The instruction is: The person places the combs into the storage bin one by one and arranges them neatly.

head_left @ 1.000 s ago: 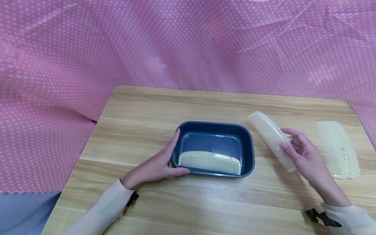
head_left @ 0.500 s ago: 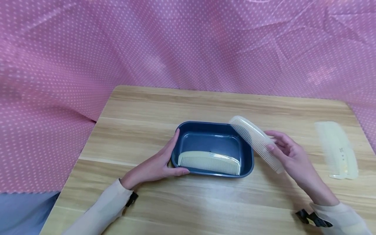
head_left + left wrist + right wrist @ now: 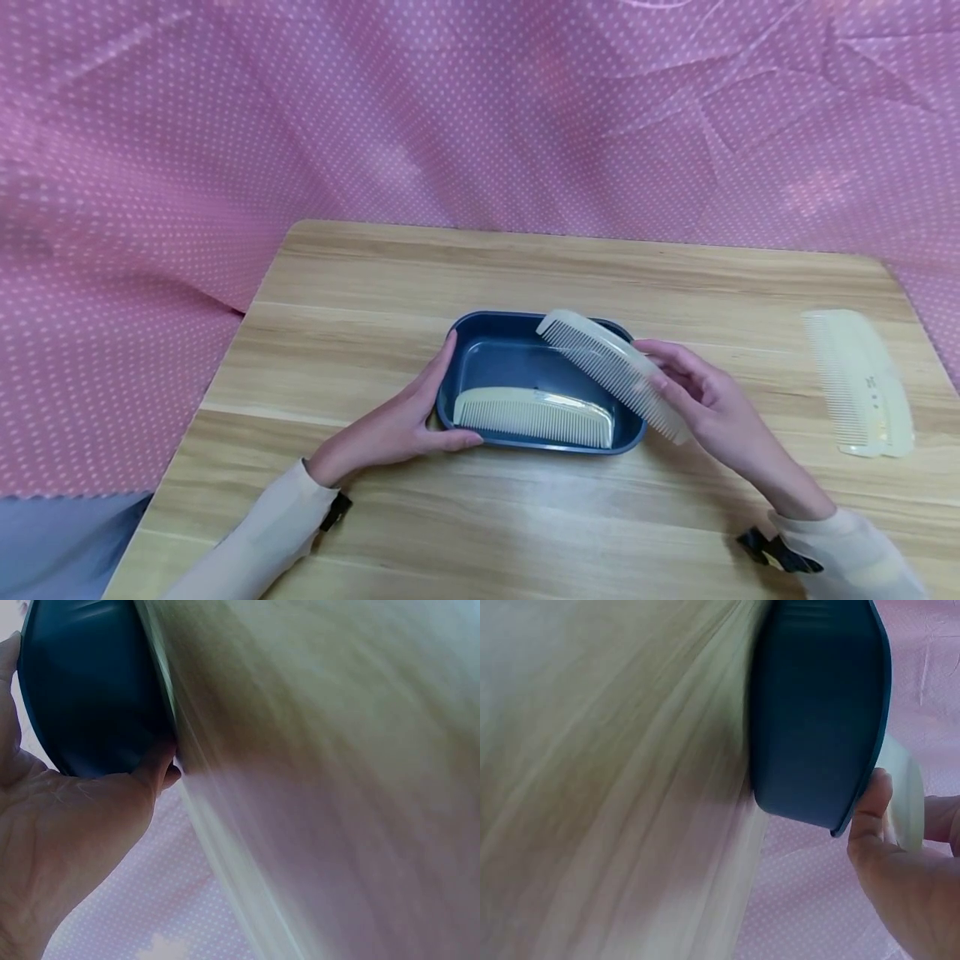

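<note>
In the head view, a dark blue rectangular tray [image 3: 495, 360] sits on the table. My left hand [image 3: 393, 423] holds its left end, thumb at the front side and fingers along the far left corner. Inside the tray, one pale comb [image 3: 534, 415] lies along the front wall, teeth toward me. My right hand [image 3: 708, 404] pinches a second pale comb [image 3: 596, 354] between thumb and fingers. That comb slants over the tray's right end, its far tip above the back rim. In the right wrist view, the thumb and held comb [image 3: 905, 791] are close beside the tray's rim [image 3: 886, 682].
Two pale combs [image 3: 858, 383] overlap on the right side of the wooden table [image 3: 360, 275]. A pink polka-dot cloth [image 3: 465, 117] hangs behind the table and down its left side. Black straps [image 3: 776, 552] circle the sleeved wrists.
My right hand has carried its comb leftward, from the table right of the tray to over the tray's right part. The left hand and the tray have stayed in place.
</note>
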Tool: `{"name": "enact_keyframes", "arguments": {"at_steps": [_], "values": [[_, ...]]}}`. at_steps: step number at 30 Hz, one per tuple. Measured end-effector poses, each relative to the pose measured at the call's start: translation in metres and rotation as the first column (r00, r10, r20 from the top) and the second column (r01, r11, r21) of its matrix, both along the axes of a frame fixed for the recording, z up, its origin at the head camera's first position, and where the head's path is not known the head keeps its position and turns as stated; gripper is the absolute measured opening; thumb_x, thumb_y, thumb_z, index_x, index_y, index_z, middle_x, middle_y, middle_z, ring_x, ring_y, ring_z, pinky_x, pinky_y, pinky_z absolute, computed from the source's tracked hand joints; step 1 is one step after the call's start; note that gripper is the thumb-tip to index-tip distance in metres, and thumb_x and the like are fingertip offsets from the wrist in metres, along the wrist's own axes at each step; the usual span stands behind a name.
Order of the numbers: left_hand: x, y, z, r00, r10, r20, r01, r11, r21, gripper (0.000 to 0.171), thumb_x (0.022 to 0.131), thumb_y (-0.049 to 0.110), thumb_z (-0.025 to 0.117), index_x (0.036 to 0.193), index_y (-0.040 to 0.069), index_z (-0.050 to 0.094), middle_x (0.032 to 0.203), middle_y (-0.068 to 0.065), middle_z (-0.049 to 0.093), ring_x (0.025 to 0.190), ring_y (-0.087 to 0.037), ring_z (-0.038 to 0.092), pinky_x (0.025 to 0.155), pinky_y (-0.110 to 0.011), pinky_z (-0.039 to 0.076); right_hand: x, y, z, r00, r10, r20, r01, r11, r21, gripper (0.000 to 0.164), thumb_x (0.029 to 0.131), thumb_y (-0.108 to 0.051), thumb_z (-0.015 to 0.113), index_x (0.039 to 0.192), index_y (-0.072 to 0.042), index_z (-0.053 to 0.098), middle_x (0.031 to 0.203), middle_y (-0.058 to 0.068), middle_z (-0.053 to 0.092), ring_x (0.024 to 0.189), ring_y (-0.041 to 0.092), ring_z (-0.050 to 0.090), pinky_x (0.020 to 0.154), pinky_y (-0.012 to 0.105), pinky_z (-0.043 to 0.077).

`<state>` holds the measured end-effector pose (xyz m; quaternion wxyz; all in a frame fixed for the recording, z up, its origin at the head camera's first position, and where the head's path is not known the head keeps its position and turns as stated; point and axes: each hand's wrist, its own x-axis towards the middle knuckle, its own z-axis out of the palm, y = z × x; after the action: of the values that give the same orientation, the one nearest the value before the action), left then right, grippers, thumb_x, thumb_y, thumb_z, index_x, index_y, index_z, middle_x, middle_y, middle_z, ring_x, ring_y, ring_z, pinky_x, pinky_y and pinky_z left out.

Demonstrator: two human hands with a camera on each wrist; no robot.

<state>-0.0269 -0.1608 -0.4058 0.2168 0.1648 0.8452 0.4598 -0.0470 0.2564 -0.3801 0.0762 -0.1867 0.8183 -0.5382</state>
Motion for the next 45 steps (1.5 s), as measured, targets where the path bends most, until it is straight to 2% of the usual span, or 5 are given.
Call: {"name": "enact_keyframes", "arguments": {"at_steps": [11,17,24,30,45], "values": [[0.001,0.000,0.000,1.000,0.001,0.006,-0.001,1.000,0.003,0.130,0.095,0.047,0.087,0.171,0.042,-0.019,0.179,0.016,-0.012,0.164,-0.012,0.000,0.129,-0.053,0.017,0.004,-0.013,0.003,1.000,-0.003,-0.008,0.003,1.000,0.005,0.036,0.111,-0.002,0.062,0.146,-0.009,0.068,0.128,0.009,0.074,0.101,0.016,0.074,0.082,0.026,0.062],[0.001,-0.002,0.000,1.000,0.000,0.011,0.000,1.000,0.005,0.130,0.095,0.046,0.087,0.171,0.042,-0.019,0.179,0.015,-0.011,0.164,-0.012,0.000,0.129,-0.052,0.017,0.002,-0.023,0.000,0.998,0.051,-0.039,-0.051,0.999,-0.001,0.036,0.110,0.003,0.061,0.144,-0.005,0.069,0.123,0.008,0.076,0.096,0.018,0.074,0.076,0.026,0.062],[0.000,-0.002,0.000,1.000,-0.004,-0.006,0.004,1.000,0.005,0.130,0.095,0.045,0.087,0.171,0.041,-0.019,0.179,0.015,-0.011,0.164,-0.012,0.001,0.129,-0.052,0.017,-0.001,-0.034,0.002,0.992,0.113,-0.049,-0.110,0.992,0.066,0.033,0.110,0.001,0.062,0.139,-0.011,0.073,0.104,0.000,0.073,0.074,0.016,0.059,0.060,0.025,0.051],[0.000,-0.001,-0.001,1.000,-0.011,-0.016,0.011,1.000,0.006,0.130,0.096,0.044,0.087,0.172,0.040,-0.019,0.180,0.014,-0.011,0.164,-0.012,0.001,0.129,-0.051,0.017,-0.002,-0.041,0.003,0.985,0.154,-0.076,-0.144,0.981,0.129,0.030,0.110,-0.002,0.064,0.136,-0.014,0.074,0.110,-0.001,0.072,0.067,0.011,0.049,0.056,0.026,0.046],[0.000,-0.002,0.002,1.000,-0.014,-0.014,0.014,1.000,0.004,0.131,0.095,0.046,0.087,0.171,0.040,-0.019,0.180,0.015,-0.012,0.164,-0.013,0.001,0.129,-0.054,0.019,-0.012,-0.066,-0.001,0.970,0.232,-0.076,-0.219,0.964,0.147,0.029,0.109,0.004,0.063,0.133,-0.008,0.075,0.127,0.002,0.076,0.094,0.016,0.065,0.078,0.029,0.056]]}}
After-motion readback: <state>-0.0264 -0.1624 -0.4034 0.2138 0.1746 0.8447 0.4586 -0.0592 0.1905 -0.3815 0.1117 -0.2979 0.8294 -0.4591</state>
